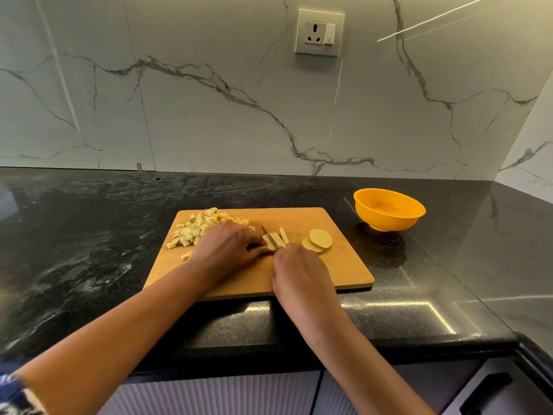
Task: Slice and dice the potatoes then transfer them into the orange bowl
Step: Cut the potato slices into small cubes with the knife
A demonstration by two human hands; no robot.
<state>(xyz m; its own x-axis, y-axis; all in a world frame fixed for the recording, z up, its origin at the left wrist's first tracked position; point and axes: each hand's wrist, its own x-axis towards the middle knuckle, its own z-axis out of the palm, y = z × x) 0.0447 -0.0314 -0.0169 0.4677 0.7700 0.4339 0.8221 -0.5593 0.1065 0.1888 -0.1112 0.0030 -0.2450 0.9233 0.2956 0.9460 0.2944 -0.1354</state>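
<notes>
orange bowl (pixel 389 220) right of board (pixel 335 272) — all potato on board | dice (pixel 196 228) back-left, 2 slices (pixel 319 239) right | left hand (pixel 227 247) holds sticks (pixel 277 238), right hand (pixel 299 272) grips knife (pixel 266 232) | black counter (pixel 89 235), marble wall (pixel 209 100)

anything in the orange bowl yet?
Nothing visible: the bowl shows only bare orange inside. Its near inner side is hidden behind the rim. The diced potato lies on the cutting board.

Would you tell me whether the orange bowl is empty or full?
Empty: the orange bowl shows a bare inside, and the diced potato lies on the board.
</notes>
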